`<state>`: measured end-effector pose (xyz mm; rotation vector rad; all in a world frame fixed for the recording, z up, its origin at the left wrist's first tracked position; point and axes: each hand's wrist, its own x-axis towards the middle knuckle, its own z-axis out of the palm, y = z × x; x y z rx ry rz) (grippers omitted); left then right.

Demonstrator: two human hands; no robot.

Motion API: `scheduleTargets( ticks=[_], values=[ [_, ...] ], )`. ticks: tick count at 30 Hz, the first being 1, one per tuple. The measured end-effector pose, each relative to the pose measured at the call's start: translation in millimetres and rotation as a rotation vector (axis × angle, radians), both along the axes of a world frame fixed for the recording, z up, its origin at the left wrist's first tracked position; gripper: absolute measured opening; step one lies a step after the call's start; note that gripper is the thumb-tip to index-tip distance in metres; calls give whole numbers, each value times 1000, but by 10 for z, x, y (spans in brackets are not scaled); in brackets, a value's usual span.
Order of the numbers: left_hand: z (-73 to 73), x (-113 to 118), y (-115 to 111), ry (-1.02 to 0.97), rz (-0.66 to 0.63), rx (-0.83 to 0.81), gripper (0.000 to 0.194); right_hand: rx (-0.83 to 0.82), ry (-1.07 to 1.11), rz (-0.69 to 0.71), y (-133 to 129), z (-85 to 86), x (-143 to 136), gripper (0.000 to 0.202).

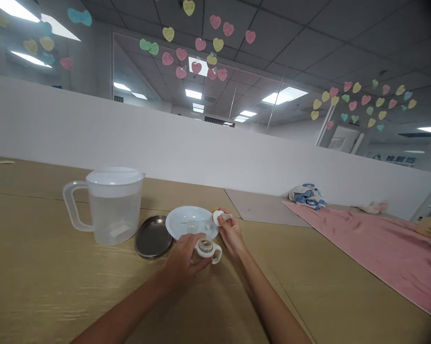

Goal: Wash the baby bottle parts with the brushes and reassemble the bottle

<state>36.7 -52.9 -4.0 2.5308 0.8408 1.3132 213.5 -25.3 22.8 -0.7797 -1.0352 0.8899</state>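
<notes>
My left hand point(181, 257) is wrapped round a small clear baby bottle point(205, 245) with a white collar and a white side handle. Its mouth faces up, uncovered. Just right of it and farther back, my right hand point(232, 236) pinches a white bottle lid point(218, 218) with a clear, teat-like end pointing right. A thin, straw-like line runs left from the lid across a white oval bowl point(173, 222); I cannot tell if the two are joined. Small pale or clear parts, hard to make out, lie in the bowl.
A lidded translucent pitcher point(115, 210) stands at the left, beside a round dark metal dish point(153, 237). A pink cloth point(376, 243) covers the right of the table, with a crumpled blue-and-white cloth point(308, 196) at its far edge. A white partition point(201, 148) rises behind.
</notes>
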Motion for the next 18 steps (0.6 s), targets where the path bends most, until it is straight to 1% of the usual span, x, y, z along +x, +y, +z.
scheduleTargets(
  ticks=[3,6,9,11,12,15,18],
  values=[
    [13,-1,-18,4,16,-20,47,-5,-167,-22,23,-54,-69,48],
    [4,-15,-3,8,3,-19,48,-12,-320,20,20,-81,-111,47],
    [-19,-51,37,-27,-68,7,57,-12,-369,16,-5,-80,-114,46],
    [-18,-86,57,-118,-95,-5,57,7,-368,-3,-28,-63,-104,46],
    [-9,-105,62,-180,-85,-24,53,20,-371,-7,-42,-48,-100,45],
    [44,-149,63,-338,1,-50,39,78,-418,-27,-99,21,-102,38],
    [93,-172,66,-384,64,-8,31,152,-456,-107,-187,109,-130,33]
  ],
)
